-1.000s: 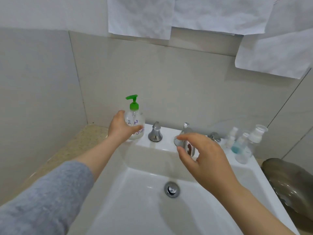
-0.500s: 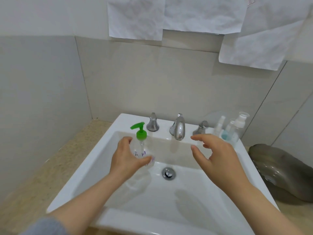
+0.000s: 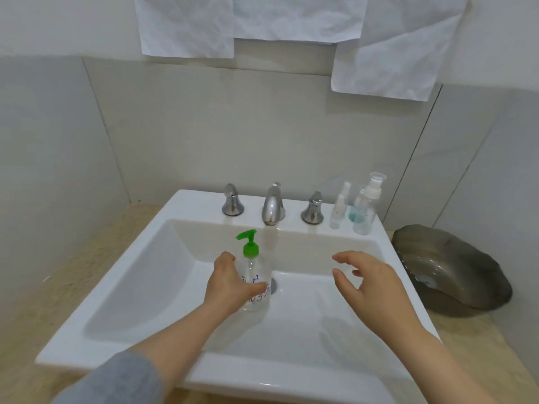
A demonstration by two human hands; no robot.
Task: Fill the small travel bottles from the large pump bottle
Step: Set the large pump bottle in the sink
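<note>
While gripping the pump bottle round its clear body, held it upright low in the basin of the white sink, just in front of the drain and partly hiding it. Gripped with the left hand: thumb laid across the front over blue and purple handwriting, fingers curled round the far side, grey sleeve on the forearm. Could not tell whether set down on the basin floor or held just above it. Topped with a green pump head, nozzle pointing left. Held the right hand open above the right half of the basin, fingers loosely bent and spread, grasping nothing, near the bottle yet clear of it. Saw three small travel bottles standing upright in a tight cluster on the back right corner of the sink deck, just right of the right tap handle and well apart from both hands. Noted the tallest at the front right with a white pump top, one behind with teal liquid low inside, and a slim clear one on the left with a white cap. Found the chrome spout at the middle of the deck, between that handle and the left tap handle. Spotted, beside the sink on the right, a scalloped grey dish on the beige counter
</note>
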